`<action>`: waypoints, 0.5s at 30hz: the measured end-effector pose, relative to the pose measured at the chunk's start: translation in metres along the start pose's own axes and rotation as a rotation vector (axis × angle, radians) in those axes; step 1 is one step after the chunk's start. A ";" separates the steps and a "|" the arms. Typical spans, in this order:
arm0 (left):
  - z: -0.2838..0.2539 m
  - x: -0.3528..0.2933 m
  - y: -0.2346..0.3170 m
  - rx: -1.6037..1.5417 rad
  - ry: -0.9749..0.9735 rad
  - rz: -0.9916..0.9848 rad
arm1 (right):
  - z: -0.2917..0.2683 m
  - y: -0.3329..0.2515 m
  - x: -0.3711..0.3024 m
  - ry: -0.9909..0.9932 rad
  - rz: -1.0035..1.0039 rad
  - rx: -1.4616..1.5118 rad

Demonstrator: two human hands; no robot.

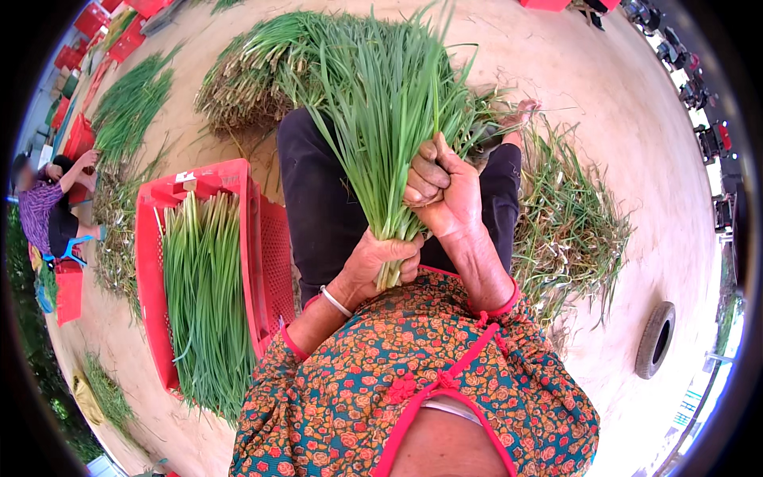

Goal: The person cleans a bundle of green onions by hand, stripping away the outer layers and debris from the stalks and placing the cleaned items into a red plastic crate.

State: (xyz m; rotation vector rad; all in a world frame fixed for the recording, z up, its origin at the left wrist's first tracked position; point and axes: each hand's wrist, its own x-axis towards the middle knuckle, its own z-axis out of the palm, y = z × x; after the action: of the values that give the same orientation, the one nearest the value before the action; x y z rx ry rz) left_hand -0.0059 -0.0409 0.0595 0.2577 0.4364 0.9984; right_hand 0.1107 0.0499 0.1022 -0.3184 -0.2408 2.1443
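Note:
A thick bunch of garlic chives (381, 135) stands up in front of my lap, its green leaves fanning away from me. Its pale stem ends are wrapped in my left hand (380, 261), which has a light bangle at the wrist. Higher up, my right hand (441, 187) is closed against the right side of the bunch, and a few green blades come out between thumb and fingers. Beyond my knees lies a large heap of chives (262, 75) with dirty root ends. Trimmed chives (207, 294) lie in a red plastic crate (149, 318) to my left.
Loose leaf scraps (568, 222) are piled by my right leg. A tyre (655, 340) rests on the floor at the right. Far left, a seated person (48, 191) works by another chive pile (131, 107) and red crates (79, 137). Parked vehicles line the far right.

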 end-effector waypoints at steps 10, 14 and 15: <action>0.002 0.011 0.000 0.300 0.126 0.050 | 0.020 -0.002 0.017 0.033 -0.071 -0.404; 0.000 0.010 0.001 0.392 0.154 0.013 | 0.024 -0.018 0.017 0.026 -0.269 -0.393; -0.001 0.007 -0.002 0.352 0.168 -0.024 | 0.028 -0.030 0.019 0.010 -0.367 -0.400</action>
State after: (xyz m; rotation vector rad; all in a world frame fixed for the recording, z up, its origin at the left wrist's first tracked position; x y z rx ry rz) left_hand -0.0010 -0.0361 0.0564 0.4858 0.7685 0.9192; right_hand 0.1147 0.0807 0.1345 -0.4739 -0.6726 1.7225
